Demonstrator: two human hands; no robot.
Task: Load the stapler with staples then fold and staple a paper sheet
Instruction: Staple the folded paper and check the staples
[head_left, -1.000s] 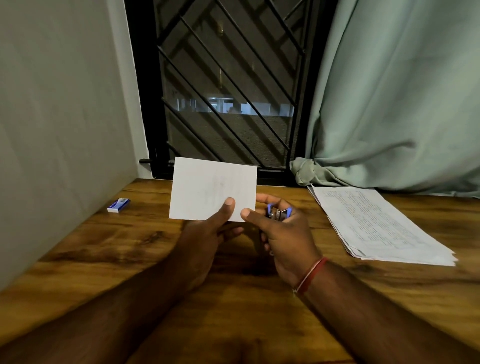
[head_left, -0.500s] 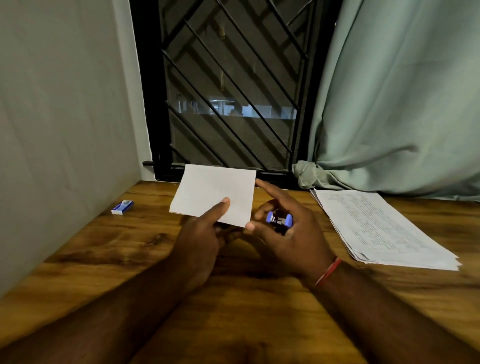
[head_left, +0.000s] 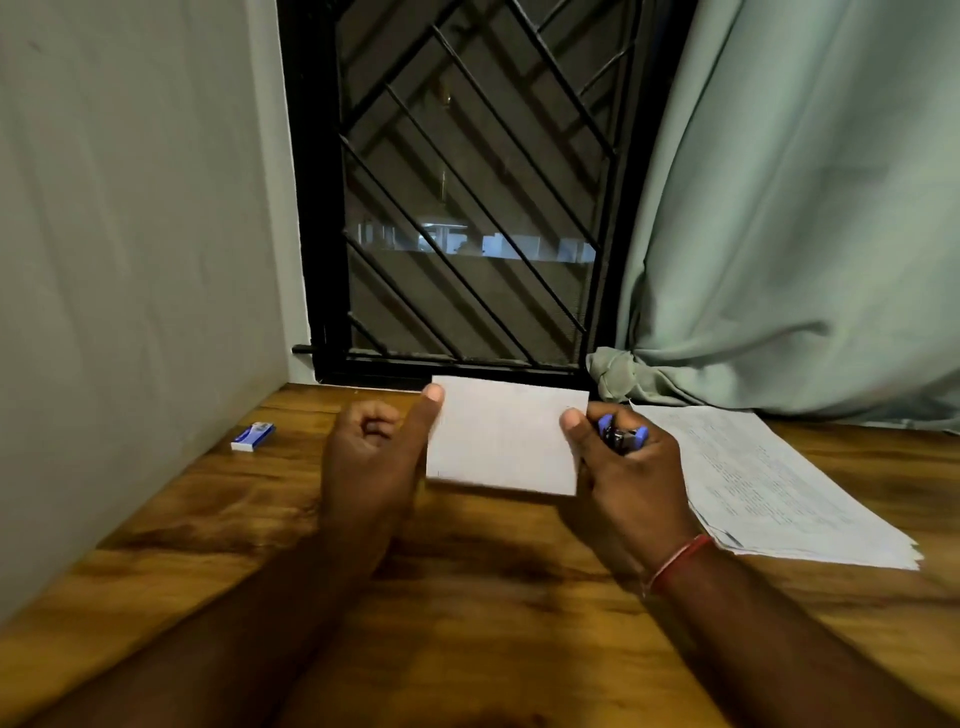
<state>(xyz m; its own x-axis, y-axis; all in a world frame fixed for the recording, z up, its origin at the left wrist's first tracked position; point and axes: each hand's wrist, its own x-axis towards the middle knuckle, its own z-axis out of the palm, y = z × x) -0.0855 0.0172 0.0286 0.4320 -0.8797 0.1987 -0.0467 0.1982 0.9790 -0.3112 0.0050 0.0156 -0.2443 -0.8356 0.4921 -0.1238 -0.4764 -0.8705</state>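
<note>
2 hands now share the folded paper sheet, where 1 second ago the left hand alone held it nearly upright by a lower corner. It has since dropped and tipped flatter, and it sits just above the wooden table, between the hands. The left hand has shifted to the sheet's left edge. Its thumb lies along that edge up to the far corner and its other fingers are curled, apparently pinching the paper against the forefinger, though the underside is hidden. The right hand has its thumb on the right edge while its fingers stay wrapped round the small blue stapler, just beside the sheet. I judge that the fold is done and the sheet is being squared up to offer an edge to the stapler; whether a staple is already in it is too small to tell. Counted: 1 folded sheet, 1 stapler, 1 blue-and-white staple box well apart to the left by the wall, and 1 stack of printed sheets on the right.
</note>
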